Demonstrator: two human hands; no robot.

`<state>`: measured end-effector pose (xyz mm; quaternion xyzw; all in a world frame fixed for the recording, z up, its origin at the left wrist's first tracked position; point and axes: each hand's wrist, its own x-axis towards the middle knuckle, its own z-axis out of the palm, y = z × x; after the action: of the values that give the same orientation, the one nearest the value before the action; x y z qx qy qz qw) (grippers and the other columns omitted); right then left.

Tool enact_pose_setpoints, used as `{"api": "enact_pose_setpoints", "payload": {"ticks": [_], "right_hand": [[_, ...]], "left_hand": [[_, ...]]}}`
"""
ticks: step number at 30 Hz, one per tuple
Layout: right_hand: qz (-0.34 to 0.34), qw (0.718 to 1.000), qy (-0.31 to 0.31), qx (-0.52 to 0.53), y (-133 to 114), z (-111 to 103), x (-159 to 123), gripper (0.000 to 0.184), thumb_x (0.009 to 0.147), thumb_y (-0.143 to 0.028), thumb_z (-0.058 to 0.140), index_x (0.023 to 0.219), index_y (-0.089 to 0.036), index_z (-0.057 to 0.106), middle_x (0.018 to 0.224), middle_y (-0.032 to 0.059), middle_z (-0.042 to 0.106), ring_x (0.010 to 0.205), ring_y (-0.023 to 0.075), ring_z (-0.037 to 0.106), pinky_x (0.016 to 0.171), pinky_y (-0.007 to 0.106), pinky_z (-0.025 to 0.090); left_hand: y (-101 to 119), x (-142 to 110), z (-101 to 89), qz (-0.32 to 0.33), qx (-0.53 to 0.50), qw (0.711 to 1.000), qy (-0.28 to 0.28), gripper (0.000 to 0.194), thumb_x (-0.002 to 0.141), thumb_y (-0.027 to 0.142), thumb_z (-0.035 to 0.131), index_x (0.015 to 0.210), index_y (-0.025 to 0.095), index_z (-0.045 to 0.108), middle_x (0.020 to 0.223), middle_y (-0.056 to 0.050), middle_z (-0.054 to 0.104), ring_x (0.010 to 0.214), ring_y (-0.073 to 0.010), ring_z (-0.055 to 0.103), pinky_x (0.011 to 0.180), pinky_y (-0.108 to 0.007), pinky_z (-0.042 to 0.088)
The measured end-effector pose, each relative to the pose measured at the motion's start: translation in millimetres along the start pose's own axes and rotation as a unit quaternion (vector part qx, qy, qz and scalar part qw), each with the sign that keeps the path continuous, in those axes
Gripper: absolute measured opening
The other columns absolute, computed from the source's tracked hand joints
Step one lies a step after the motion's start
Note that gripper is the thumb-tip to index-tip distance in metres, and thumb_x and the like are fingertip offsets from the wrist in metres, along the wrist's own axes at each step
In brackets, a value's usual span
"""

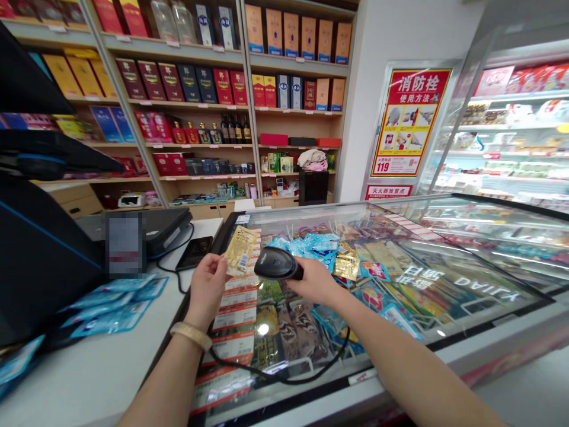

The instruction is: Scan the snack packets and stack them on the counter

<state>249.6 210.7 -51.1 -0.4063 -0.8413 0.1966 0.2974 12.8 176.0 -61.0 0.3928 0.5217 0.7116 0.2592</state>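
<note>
Pinched at its lower left edge, a gold snack packet (241, 250) is held up by my left hand (208, 287), with its printed barcode facing me. My right hand (313, 281) is wrapped round the handle of a black barcode scanner (276, 263), whose head points left toward the packet. The scanner and packet look close together; whether they touch I cannot tell. A black cable (302, 381) loops below over the glass freezer top. Beyond the scanner, blue packets (317, 244) and another gold packet (347, 265) lie in a pile on the glass.
Several blue packets (118, 305) lie on the white counter (102, 367) at left, beside a dark monitor (40, 237). A phone (194, 252) rests near the freezer's edge. Goods show through the glass freezer lid (448, 255). Shelves of boxed bottles (191, 83) stand behind.
</note>
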Motion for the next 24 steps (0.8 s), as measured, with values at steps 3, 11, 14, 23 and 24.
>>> {"api": "enact_pose_setpoints", "payload": {"ticks": [3, 11, 14, 23, 24], "right_hand": [[-0.003, 1.0, 0.001, 0.004, 0, 0, 0, 0.025, 0.073, -0.028, 0.068, 0.097, -0.021, 0.071, 0.091, 0.0044, 0.074, 0.085, 0.0244, 0.068, 0.071, 0.028, 0.044], [0.0, 0.998, 0.043, 0.051, 3, 3, 0, 0.025, 0.072, -0.023, 0.068, 0.097, -0.022, 0.071, 0.095, 0.0044, 0.076, 0.089, 0.0247, 0.068, 0.077, 0.029, 0.047], [-0.002, 0.996, 0.057, 0.064, 6, 4, 0, 0.028, 0.072, -0.02, 0.066, 0.1, -0.021, 0.071, 0.096, 0.0052, 0.076, 0.091, 0.0255, 0.068, 0.08, 0.031, 0.048], [-0.018, 0.995, 0.068, 0.069, 6, 4, -2, 0.03, 0.073, -0.021, 0.065, 0.102, -0.02, 0.071, 0.095, 0.0068, 0.076, 0.09, 0.027, 0.068, 0.081, 0.034, 0.05], [-0.02, 0.995, 0.068, 0.071, 6, 4, -2, 0.031, 0.073, -0.02, 0.065, 0.102, -0.02, 0.071, 0.096, 0.0066, 0.076, 0.09, 0.0268, 0.069, 0.081, 0.034, 0.051]], "left_hand": [[0, 0, -0.3, 0.001, 0.0, 1.0, -0.002, 0.03, 0.064, 0.04, 0.069, 0.07, 0.021, 0.046, 0.062, 0.003, 0.057, 0.053, -0.0116, 0.054, 0.048, -0.021, 0.045], [1, 1, -3.4, 0.023, 0.019, 0.999, 0.033, 0.027, 0.069, 0.04, 0.065, 0.069, 0.02, 0.047, 0.062, 0.003, 0.056, 0.055, -0.012, 0.054, 0.051, -0.021, 0.045], [18, 6, -19.5, 0.049, 0.051, 0.993, 0.096, 0.021, 0.074, 0.036, 0.061, 0.069, 0.02, 0.048, 0.061, 0.004, 0.053, 0.056, -0.0122, 0.054, 0.051, -0.021, 0.046], [74, 25, -135.7, -0.057, 0.103, 0.952, 0.281, 0.013, 0.084, 0.013, 0.057, 0.072, 0.013, 0.054, 0.063, 0.002, 0.054, 0.055, -0.011, 0.052, 0.05, -0.025, 0.051], [76, 25, -145.5, -0.069, 0.093, 0.95, 0.289, 0.014, 0.085, 0.011, 0.056, 0.071, 0.013, 0.052, 0.063, 0.001, 0.054, 0.055, -0.0115, 0.053, 0.052, -0.028, 0.055]]}}
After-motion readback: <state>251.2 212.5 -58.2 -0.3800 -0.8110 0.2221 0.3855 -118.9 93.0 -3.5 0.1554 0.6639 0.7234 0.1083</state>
